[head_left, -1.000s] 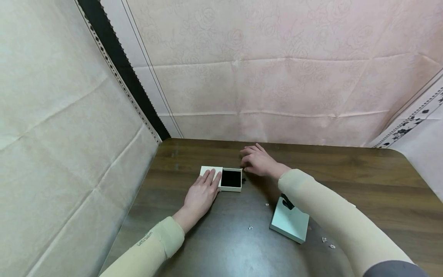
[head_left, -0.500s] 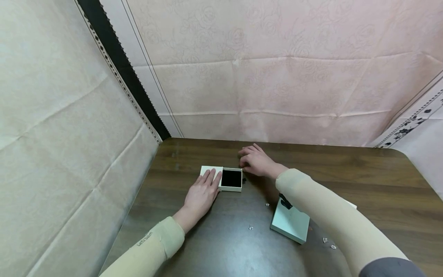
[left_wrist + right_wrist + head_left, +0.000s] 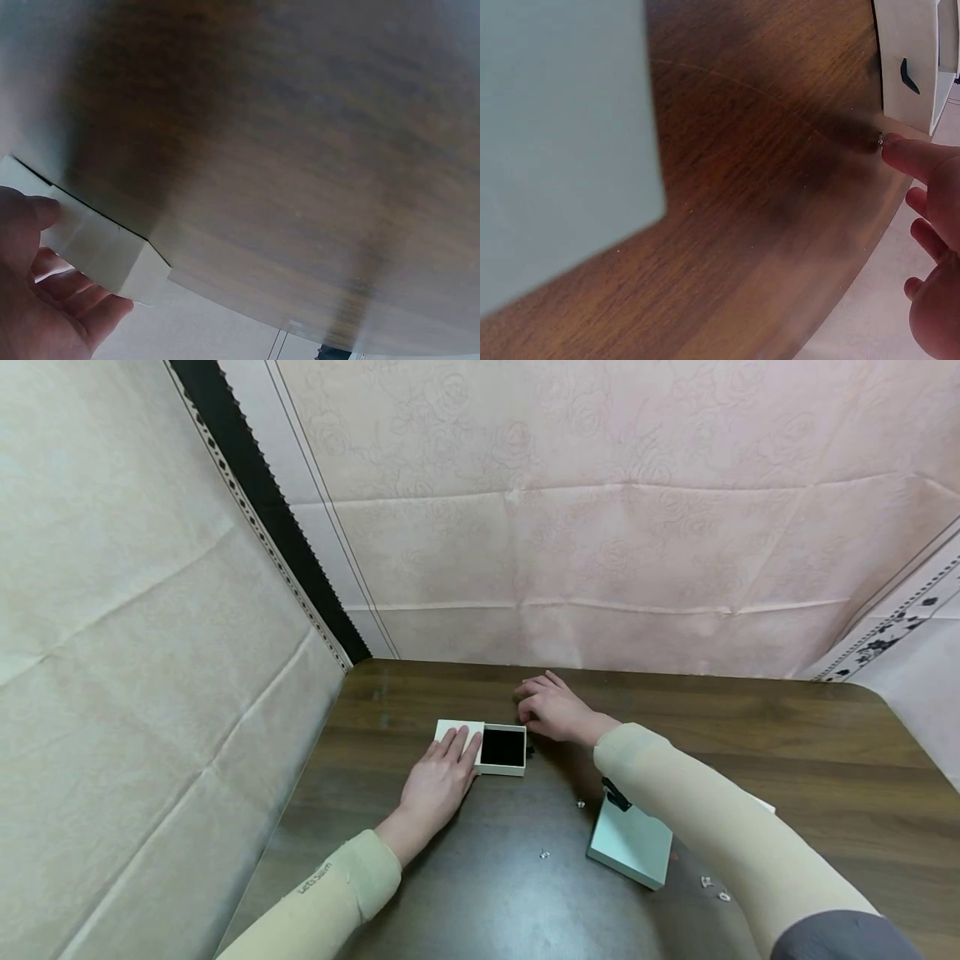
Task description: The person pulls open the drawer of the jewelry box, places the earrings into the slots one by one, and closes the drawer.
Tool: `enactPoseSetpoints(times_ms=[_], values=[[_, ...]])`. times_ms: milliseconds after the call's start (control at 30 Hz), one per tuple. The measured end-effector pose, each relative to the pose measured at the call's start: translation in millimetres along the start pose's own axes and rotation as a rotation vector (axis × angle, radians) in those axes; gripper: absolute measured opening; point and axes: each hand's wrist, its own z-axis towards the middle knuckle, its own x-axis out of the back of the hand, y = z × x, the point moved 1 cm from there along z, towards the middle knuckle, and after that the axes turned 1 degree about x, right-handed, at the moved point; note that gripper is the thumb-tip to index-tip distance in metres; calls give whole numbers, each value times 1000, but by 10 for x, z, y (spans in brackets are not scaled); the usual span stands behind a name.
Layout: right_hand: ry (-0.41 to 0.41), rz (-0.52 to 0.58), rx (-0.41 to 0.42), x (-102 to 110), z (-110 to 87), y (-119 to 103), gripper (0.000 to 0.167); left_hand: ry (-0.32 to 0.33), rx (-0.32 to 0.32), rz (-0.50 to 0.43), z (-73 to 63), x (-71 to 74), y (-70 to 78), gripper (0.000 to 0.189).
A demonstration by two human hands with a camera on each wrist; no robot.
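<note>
My left hand (image 3: 435, 781) holds a small white drawer box (image 3: 459, 727), with straight fingers across its top. In the left wrist view, the thumb (image 3: 41, 212) lies against the box's side. The drawer (image 3: 502, 747) stands partly pulled out to the right, showing a black lining. Just right of the box is my right hand (image 3: 558, 710). In the right wrist view, it pinches a tiny shiny piece (image 3: 882, 139) beside the drawer front with its black ribbon tab (image 3: 910, 76). The tiny piece is too small to identify, and the fingers partly hide it.
A mint-green box (image 3: 630, 847) with a black ribbon (image 3: 617, 795) lies below my right forearm. Several tiny shiny pieces are scattered on the wooden table (image 3: 450, 902), one shiny piece (image 3: 544, 853) near its middle. Cloth-covered walls (image 3: 585, 568) stand behind and to the left.
My right hand and forearm have shifted slightly left, towards the drawer. The left hand and the white box have stayed in place.
</note>
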Motion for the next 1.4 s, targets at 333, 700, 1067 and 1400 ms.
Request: enactPoseSetpoints(times_ms=[333,700,1067,1400], values=[[17,3,6,17,-9,-9,14,-21,4,7,-2,0,1,51],[59,94,-35,121,-109,89,18,8,2,20,-3,-9,5,50],[105,154,-13,286,-176,51,14,-1,8,32,-11,8,11,51],[91,200,54,296,-120,-186,13,-5,15,13,5,6,12,51]])
